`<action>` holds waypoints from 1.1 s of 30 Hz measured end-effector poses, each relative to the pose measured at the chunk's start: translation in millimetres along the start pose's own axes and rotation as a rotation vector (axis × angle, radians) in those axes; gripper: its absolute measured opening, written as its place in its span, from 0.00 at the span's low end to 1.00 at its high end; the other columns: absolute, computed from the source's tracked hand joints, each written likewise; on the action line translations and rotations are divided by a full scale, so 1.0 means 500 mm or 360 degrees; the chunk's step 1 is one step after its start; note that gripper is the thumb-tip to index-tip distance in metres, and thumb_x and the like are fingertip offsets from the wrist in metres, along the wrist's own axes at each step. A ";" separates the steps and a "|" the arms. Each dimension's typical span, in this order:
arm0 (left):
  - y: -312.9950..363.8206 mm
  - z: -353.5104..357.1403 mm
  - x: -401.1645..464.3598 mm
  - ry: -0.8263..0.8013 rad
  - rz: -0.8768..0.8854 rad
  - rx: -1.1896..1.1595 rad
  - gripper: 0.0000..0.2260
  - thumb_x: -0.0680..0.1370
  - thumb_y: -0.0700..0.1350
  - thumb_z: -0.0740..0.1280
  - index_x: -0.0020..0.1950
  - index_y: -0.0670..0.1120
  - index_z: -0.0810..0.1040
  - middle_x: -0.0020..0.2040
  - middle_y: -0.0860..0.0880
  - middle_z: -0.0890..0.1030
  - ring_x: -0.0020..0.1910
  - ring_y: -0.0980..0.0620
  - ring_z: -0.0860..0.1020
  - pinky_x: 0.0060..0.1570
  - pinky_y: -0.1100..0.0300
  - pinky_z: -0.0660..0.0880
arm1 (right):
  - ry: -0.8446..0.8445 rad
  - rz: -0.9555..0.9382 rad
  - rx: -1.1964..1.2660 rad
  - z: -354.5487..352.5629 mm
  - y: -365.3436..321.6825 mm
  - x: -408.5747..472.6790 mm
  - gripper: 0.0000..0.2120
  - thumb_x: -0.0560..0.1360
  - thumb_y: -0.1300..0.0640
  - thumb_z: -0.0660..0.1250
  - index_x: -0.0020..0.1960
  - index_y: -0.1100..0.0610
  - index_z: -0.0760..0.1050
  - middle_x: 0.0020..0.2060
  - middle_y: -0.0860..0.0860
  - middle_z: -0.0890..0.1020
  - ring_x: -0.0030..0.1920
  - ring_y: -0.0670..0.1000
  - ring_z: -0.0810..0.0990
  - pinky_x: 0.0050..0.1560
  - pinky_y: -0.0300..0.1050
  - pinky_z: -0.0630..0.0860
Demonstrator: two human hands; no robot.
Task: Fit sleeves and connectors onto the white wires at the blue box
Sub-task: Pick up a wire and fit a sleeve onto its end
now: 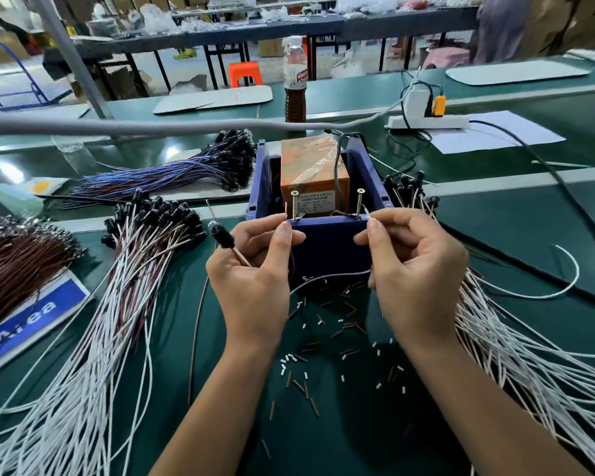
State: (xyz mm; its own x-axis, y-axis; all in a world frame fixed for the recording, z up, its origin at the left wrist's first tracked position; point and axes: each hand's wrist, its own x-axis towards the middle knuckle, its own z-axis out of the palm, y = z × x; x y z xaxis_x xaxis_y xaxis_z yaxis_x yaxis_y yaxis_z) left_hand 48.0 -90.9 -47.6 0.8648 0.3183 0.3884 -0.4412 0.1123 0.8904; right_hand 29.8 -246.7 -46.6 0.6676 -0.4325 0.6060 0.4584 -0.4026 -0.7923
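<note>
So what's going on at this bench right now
A person is working wire ends at the front wall of a blue box. The left hand pinches a thin wire end beside the left screw and also holds a black connector. The right hand pinches a white wire near the right screw.

left grip (255,266): pinching, raised | right grip (411,266): pinching, raised
</note>
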 end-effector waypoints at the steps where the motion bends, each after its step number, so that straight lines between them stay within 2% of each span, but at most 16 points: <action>1: -0.001 0.002 0.000 0.0008 -0.0002 -0.0001 0.02 0.78 0.42 0.72 0.47 0.45 0.84 0.40 0.46 0.87 0.31 0.58 0.78 0.37 0.66 0.74 | 0.0006 -0.0003 -0.0012 0.001 0.000 0.000 0.03 0.81 0.61 0.70 0.51 0.57 0.84 0.38 0.44 0.86 0.30 0.42 0.82 0.33 0.33 0.75; 12: 0.001 0.005 0.002 -0.0020 0.0052 0.0125 0.04 0.80 0.39 0.72 0.46 0.40 0.84 0.40 0.46 0.87 0.31 0.60 0.79 0.38 0.66 0.74 | 0.0016 -0.0032 -0.0014 0.008 0.003 -0.001 0.05 0.81 0.60 0.70 0.53 0.57 0.85 0.38 0.45 0.87 0.31 0.42 0.82 0.34 0.35 0.76; 17: 0.002 0.002 0.006 -0.0035 0.0027 0.0133 0.04 0.80 0.42 0.73 0.45 0.44 0.84 0.40 0.47 0.87 0.32 0.58 0.79 0.39 0.63 0.75 | 0.0001 -0.0029 -0.0004 0.008 0.005 -0.002 0.05 0.81 0.61 0.70 0.53 0.57 0.85 0.38 0.45 0.86 0.31 0.43 0.83 0.34 0.35 0.76; 21: 0.004 -0.001 0.006 -0.0080 0.0073 0.0166 0.06 0.79 0.43 0.72 0.45 0.42 0.84 0.39 0.48 0.87 0.30 0.60 0.78 0.37 0.65 0.73 | -0.0002 -0.0011 0.0008 0.008 0.005 -0.003 0.05 0.81 0.61 0.70 0.53 0.57 0.85 0.38 0.45 0.86 0.31 0.43 0.83 0.34 0.35 0.76; 33: 0.008 0.000 0.006 -0.0080 0.0089 0.0212 0.05 0.80 0.42 0.72 0.45 0.43 0.84 0.39 0.49 0.87 0.32 0.57 0.80 0.38 0.63 0.75 | -0.0013 -0.0018 -0.0001 0.008 0.000 -0.004 0.05 0.81 0.60 0.70 0.53 0.56 0.85 0.38 0.44 0.86 0.32 0.44 0.83 0.34 0.34 0.76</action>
State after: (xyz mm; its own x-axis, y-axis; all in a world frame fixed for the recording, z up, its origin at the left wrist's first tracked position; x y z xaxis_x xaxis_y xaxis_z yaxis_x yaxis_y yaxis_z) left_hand 48.5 -89.5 -42.9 0.8522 0.2728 0.4465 -0.4560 -0.0312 0.8895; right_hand 30.8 -242.8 -48.3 0.6673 -0.4212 0.6143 0.4654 -0.4081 -0.7854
